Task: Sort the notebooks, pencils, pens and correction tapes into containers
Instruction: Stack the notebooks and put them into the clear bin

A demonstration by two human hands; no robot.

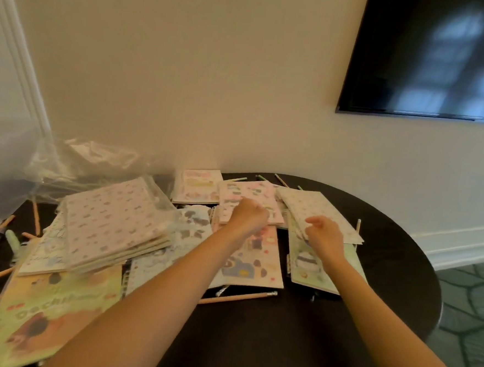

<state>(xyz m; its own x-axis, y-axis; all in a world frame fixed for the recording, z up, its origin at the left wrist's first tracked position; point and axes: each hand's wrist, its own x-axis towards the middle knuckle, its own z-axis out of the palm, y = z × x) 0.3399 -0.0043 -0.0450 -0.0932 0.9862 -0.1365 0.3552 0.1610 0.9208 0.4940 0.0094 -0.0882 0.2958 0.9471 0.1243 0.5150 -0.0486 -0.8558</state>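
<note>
Dark tabletop (326, 318) carries nearly everything loose, so your sorting has barely begun. No container shows except a clear bag (73, 157) at 10 o'clock. Notebooks (117, 223) sprawl from 8 to 1, none put away. Your left hand (247, 216) is fisted over a pink notebook (251, 192) at 12; whether it holds anything, I cannot tell. Your right hand (324, 236), fingers loosely curled, sits at a dotted notebook (319, 206) at 1, grip unclear. Pencils (235, 297) lie loose at 9 and 6.

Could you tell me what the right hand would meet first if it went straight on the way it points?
Probably the white patterned notebook lying just ahead of the right hand; depth is unclear, so they may already touch.
</note>
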